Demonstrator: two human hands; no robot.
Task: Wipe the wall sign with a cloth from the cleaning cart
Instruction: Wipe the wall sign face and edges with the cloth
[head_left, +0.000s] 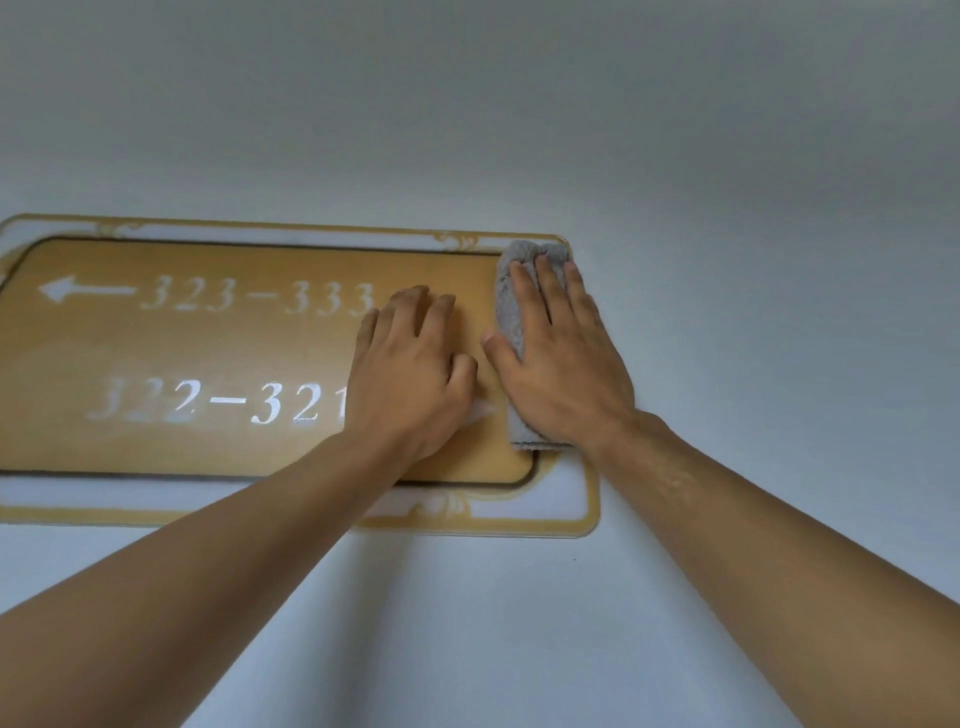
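Head view: wall sign (218, 353) mounted flat on a pale wall (727, 208), gold panel with dark outline inside a clear border with gold ornamental trim; left end runs off frame. White text reads an arrow pointing left, "323-333" on the top line, "322-321" below, with part of a white arrowhead showing between the two hands. Grey cloth (511, 306), folded into a tall narrow pad, lies against the sign's right end, reaching from the top right corner trim down to the panel's lower right corner. Right hand (563, 358) presses flat on the cloth, fingers (545, 280) extended and slightly spread, thumb out to the left on the cloth edge, palm holding it to the sign, not curled around it. Left hand (410, 374) just beside it, palm down on the bare gold panel, fingers loosely bent, empty, covering the ends of both number lines. Hands close together but not touching. Both bare forearms come in from the bottom corners.
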